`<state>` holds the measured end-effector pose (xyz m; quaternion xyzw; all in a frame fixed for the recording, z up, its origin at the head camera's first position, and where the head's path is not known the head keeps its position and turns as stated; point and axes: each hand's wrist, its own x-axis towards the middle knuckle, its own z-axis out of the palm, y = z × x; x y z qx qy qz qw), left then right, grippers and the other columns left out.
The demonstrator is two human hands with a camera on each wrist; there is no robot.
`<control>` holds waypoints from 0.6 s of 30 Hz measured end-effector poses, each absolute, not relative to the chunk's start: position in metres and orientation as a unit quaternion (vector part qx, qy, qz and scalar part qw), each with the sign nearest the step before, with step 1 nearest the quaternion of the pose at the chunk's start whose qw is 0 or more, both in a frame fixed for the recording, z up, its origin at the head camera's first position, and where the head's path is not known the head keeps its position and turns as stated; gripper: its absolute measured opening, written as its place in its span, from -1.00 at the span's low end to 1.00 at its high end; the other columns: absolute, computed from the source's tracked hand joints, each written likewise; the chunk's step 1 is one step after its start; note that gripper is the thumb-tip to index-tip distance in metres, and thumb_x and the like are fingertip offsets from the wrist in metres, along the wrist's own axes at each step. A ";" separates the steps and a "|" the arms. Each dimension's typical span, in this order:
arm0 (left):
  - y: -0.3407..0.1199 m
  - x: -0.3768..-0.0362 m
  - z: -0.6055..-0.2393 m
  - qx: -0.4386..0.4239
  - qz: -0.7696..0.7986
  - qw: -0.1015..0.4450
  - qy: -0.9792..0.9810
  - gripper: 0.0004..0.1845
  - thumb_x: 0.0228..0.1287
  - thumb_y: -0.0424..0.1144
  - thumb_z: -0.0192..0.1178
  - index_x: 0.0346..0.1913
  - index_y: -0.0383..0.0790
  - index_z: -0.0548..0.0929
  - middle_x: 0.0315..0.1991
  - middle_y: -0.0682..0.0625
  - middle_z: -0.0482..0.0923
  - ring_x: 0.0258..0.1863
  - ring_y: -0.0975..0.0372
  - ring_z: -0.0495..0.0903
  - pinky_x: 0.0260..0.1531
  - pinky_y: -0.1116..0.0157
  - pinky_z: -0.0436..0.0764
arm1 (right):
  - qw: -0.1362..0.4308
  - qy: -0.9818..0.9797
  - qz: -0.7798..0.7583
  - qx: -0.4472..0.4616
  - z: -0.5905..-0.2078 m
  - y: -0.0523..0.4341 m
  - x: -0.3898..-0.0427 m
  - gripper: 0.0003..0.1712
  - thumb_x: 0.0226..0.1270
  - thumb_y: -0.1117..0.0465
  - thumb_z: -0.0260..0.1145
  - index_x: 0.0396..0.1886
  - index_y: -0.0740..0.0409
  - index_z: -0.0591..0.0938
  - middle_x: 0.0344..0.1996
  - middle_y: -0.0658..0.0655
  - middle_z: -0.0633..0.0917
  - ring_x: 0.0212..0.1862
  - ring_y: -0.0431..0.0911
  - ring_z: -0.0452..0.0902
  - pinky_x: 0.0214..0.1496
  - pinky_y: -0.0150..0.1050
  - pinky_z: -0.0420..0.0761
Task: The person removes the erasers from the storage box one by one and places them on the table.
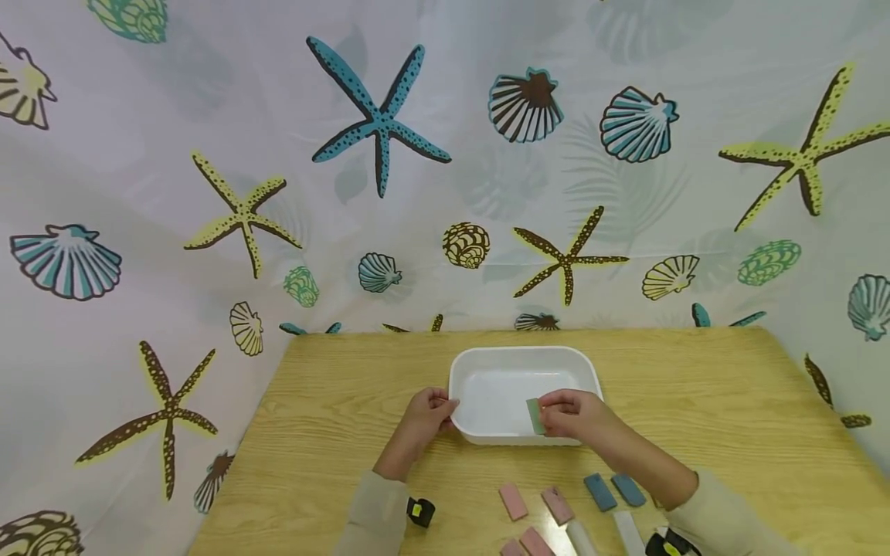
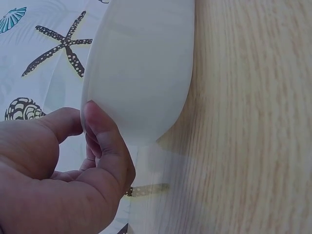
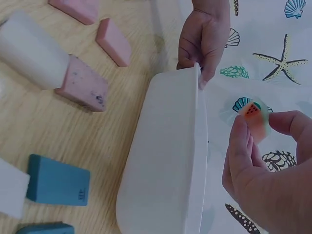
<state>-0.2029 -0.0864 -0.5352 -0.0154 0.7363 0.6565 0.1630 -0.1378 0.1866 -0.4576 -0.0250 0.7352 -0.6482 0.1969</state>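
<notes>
A white plastic tub (image 1: pixel 487 439) with rounded corners stands on the wooden table. My left hand (image 1: pixel 426 413) pinches its rim at the left end, with the thumb and fingertips on either side of the edge (image 2: pixel 87 92). Over the front right part of the tub, my right hand (image 1: pixel 575 413) holds a small flat eraser (image 1: pixel 535 417) between thumb and fingers. Its side towards the head camera is green; in the right wrist view the eraser (image 3: pixel 257 126) shows a reddish face with a watermelon print.
Several pink erasers (image 1: pixel 514 502) lie in front of the tub. To their right are blue erasers (image 1: pixel 600 492) and white blocks (image 1: pixel 629 534). Behind the wooden table (image 1: pixel 348 378) hangs a cloth (image 1: pixel 445 177) printed with shells and starfish.
</notes>
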 end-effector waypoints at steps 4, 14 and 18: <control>-0.087 -0.203 -0.534 -0.021 0.657 0.165 0.735 -0.69 0.30 -0.26 0.16 -0.04 -0.42 0.43 -0.31 -0.13 0.50 -0.44 0.23 0.51 -0.33 0.24 0.62 | 0.214 0.752 -0.622 -0.036 -0.457 0.197 -0.121 -0.50 0.29 0.17 0.25 0.07 0.46 0.41 -0.21 0.16 0.57 -0.17 -0.06 0.54 -0.11 -0.15 0.58; -0.086 -0.205 -0.534 -0.028 0.648 0.164 0.743 -0.69 0.31 -0.24 0.15 -0.04 -0.40 0.44 -0.30 -0.12 0.50 -0.44 0.23 0.52 -0.37 0.30 0.61 | 0.219 0.801 -0.556 -0.033 -0.481 0.219 -0.081 -0.51 0.24 0.14 0.29 0.02 0.42 0.45 -0.23 0.16 0.52 -0.17 -0.04 0.49 -0.21 -0.31 0.57; -0.084 -0.203 -0.533 -0.027 0.649 0.167 0.742 -0.68 0.30 -0.24 0.16 -0.03 -0.41 0.43 -0.30 -0.13 0.49 -0.44 0.23 0.51 -0.38 0.32 0.61 | 0.191 0.837 -0.511 -0.041 -0.492 0.226 -0.067 -0.59 0.18 0.18 0.33 -0.09 0.39 0.51 -0.32 0.11 0.55 -0.25 -0.06 0.49 -0.29 -0.35 0.56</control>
